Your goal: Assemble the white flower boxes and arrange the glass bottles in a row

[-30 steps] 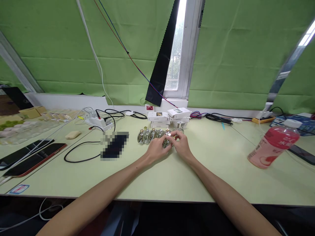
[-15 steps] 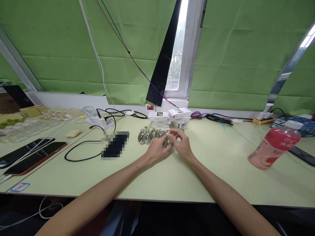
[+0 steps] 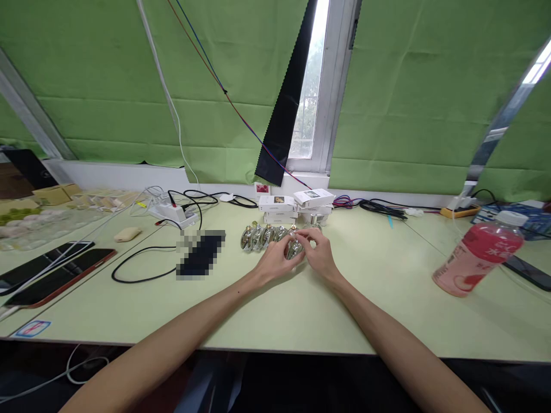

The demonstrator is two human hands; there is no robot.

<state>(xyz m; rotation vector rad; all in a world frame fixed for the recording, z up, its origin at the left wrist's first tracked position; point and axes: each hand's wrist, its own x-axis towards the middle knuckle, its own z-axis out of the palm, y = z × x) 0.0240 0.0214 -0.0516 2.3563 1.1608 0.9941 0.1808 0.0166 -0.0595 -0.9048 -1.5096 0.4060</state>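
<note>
A row of shiny silver, rounded metal pieces (image 3: pixel 257 238), some with a brass-coloured knob on top, stands at the middle of the table. At the row's right end, both hands meet around one such metal piece (image 3: pixel 293 249). My left hand (image 3: pixel 275 261) has its thumb and fingers closed on the near side of that piece. From the right, my right hand (image 3: pixel 319 256) pinches at its upper part, fingertips bent inward. My fingers partly cover the piece, so its exact kind cannot be made out. Another metal piece shows just behind my right hand.
White boxes (image 3: pixel 278 205) are stacked behind the row. A pink drink bottle (image 3: pixel 480 252) stands at the right. Leftward lie a pixelated dark object (image 3: pixel 201 253), a black cable, a power strip (image 3: pixel 172 213), phones (image 3: pixel 64 275) and an earbud case (image 3: pixel 128 234).
My hands stay at the same metal piece. The fingers of my right hand have shifted slightly at its top; the row and boxes stand as before.
</note>
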